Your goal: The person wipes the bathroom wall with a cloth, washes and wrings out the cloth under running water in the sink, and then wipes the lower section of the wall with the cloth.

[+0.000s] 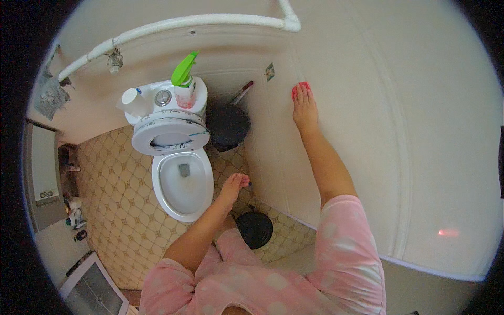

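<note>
My right hand (305,104) lies flat on the pale wall panel (354,118), its fingers spread over a pinkish-red cloth or sponge (294,93) pressed to that surface. Lower down, my left hand (234,187) hangs between the toilet bowl (185,193) and the wall, with its fingers bent. A tiny blue spot shows at the left fingertips; whether it is something held is unclear. The toilet's patterned seat and lid (169,138) are raised. On the cistern (200,92) stand a spray bottle with a green trigger head (184,73) and a white container (134,103).
A black bin (228,126) sits beside the toilet, with a thin-handled object (243,91) behind it. Near my legs is a round black container (255,230). A white pipe (197,19) crosses the back wall. Cabinet (43,165) and bottles (76,216) line the left side.
</note>
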Action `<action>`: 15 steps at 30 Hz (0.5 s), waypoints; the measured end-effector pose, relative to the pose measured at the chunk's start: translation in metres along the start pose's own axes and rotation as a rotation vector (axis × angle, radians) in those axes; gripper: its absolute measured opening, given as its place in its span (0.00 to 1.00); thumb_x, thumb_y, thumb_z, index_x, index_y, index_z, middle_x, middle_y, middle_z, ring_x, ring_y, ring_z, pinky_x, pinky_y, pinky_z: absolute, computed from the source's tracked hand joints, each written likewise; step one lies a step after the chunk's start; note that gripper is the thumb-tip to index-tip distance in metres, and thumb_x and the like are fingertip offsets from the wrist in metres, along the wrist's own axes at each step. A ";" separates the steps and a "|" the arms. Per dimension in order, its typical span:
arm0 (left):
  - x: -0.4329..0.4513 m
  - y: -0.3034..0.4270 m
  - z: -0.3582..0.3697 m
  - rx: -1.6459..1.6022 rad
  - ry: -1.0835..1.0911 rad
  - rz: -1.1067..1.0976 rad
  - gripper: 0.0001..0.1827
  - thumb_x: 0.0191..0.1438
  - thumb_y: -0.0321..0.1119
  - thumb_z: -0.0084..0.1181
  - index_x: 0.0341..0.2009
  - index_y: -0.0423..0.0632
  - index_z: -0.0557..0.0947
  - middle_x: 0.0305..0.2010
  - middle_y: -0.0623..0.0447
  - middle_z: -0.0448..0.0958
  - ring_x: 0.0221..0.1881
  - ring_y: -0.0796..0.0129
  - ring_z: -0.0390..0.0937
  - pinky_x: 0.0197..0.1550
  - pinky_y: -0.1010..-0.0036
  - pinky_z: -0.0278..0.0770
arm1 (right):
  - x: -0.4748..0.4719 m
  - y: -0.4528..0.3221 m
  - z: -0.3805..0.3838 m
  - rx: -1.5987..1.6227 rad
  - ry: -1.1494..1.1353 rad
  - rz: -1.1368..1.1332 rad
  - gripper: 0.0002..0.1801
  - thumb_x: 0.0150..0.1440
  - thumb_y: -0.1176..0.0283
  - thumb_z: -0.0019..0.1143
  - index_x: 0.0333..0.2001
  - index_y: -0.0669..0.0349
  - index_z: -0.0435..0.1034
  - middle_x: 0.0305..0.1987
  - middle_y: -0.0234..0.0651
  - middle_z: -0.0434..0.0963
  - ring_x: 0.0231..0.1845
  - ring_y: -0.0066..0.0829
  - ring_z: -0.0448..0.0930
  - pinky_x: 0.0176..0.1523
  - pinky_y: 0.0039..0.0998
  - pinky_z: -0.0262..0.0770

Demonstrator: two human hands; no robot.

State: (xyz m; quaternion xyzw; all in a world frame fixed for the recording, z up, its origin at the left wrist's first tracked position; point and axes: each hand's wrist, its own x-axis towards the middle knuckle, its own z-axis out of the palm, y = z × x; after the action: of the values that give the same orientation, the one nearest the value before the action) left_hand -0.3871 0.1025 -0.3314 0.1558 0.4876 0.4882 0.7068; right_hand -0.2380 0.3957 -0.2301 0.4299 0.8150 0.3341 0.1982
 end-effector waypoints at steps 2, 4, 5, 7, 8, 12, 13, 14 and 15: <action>0.009 -0.010 -0.009 -0.037 0.003 0.017 0.18 0.60 0.42 0.34 0.39 0.41 0.72 0.37 0.52 0.71 0.39 0.69 0.68 0.47 0.74 0.65 | 0.022 -0.015 0.016 0.007 0.008 -0.029 0.27 0.56 0.67 0.26 0.60 0.64 0.47 0.67 0.37 0.45 0.68 0.35 0.41 0.68 0.33 0.28; 0.016 -0.014 -0.012 -0.031 0.022 -0.002 0.18 0.60 0.42 0.34 0.39 0.41 0.72 0.37 0.53 0.71 0.39 0.69 0.68 0.47 0.74 0.65 | 0.036 -0.036 0.036 0.380 -0.033 0.034 0.26 0.57 0.68 0.28 0.60 0.63 0.49 0.65 0.37 0.49 0.67 0.33 0.44 0.67 0.34 0.34; 0.020 -0.017 -0.012 -0.018 0.029 -0.021 0.18 0.60 0.42 0.34 0.39 0.42 0.72 0.37 0.53 0.71 0.39 0.69 0.68 0.47 0.74 0.65 | 0.039 -0.044 0.047 0.384 -0.032 0.025 0.26 0.57 0.68 0.28 0.60 0.63 0.49 0.65 0.37 0.49 0.67 0.33 0.44 0.67 0.34 0.34; 0.022 -0.026 -0.026 -0.032 0.066 -0.016 0.18 0.60 0.42 0.34 0.39 0.42 0.72 0.37 0.53 0.71 0.39 0.69 0.68 0.47 0.74 0.65 | 0.041 -0.073 0.044 0.216 -0.182 -0.080 0.27 0.57 0.68 0.27 0.61 0.63 0.45 0.66 0.37 0.47 0.68 0.34 0.42 0.67 0.32 0.35; 0.022 -0.030 -0.033 -0.045 0.079 -0.011 0.18 0.60 0.42 0.34 0.39 0.42 0.72 0.37 0.53 0.71 0.39 0.69 0.68 0.47 0.74 0.65 | 0.043 -0.091 0.055 0.232 -0.174 -0.095 0.27 0.57 0.68 0.27 0.61 0.63 0.45 0.66 0.37 0.47 0.68 0.34 0.42 0.67 0.32 0.35; 0.029 -0.038 -0.033 0.001 0.095 -0.074 0.18 0.60 0.42 0.34 0.39 0.42 0.72 0.38 0.52 0.71 0.40 0.69 0.68 0.47 0.74 0.65 | 0.010 -0.130 0.128 0.077 -0.203 -0.178 0.27 0.58 0.67 0.23 0.61 0.62 0.43 0.67 0.37 0.44 0.68 0.35 0.39 0.68 0.34 0.31; 0.026 -0.042 -0.041 -0.005 0.109 -0.058 0.18 0.60 0.42 0.34 0.39 0.42 0.72 0.38 0.52 0.71 0.39 0.69 0.68 0.46 0.74 0.65 | -0.005 -0.147 0.132 0.178 -0.242 -0.178 0.28 0.57 0.67 0.23 0.62 0.63 0.42 0.67 0.37 0.42 0.68 0.36 0.39 0.68 0.35 0.29; 0.030 -0.047 -0.032 -0.019 0.079 -0.042 0.18 0.60 0.43 0.34 0.39 0.41 0.72 0.39 0.52 0.72 0.39 0.68 0.68 0.46 0.73 0.65 | -0.025 -0.144 0.157 0.158 -0.259 -0.157 0.28 0.57 0.67 0.23 0.62 0.63 0.42 0.67 0.37 0.42 0.68 0.36 0.39 0.68 0.35 0.29; 0.037 -0.050 -0.014 -0.027 0.019 -0.049 0.18 0.60 0.43 0.34 0.39 0.41 0.72 0.39 0.52 0.72 0.39 0.68 0.68 0.46 0.73 0.65 | -0.053 -0.129 0.194 -0.050 -0.364 -0.187 0.28 0.57 0.67 0.22 0.62 0.63 0.42 0.67 0.38 0.41 0.68 0.37 0.38 0.68 0.37 0.28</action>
State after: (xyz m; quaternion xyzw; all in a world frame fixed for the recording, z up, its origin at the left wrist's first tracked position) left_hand -0.3704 0.1063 -0.3933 0.1294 0.4912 0.4787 0.7161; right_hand -0.1630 0.3716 -0.4560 0.4007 0.7936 0.2512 0.3827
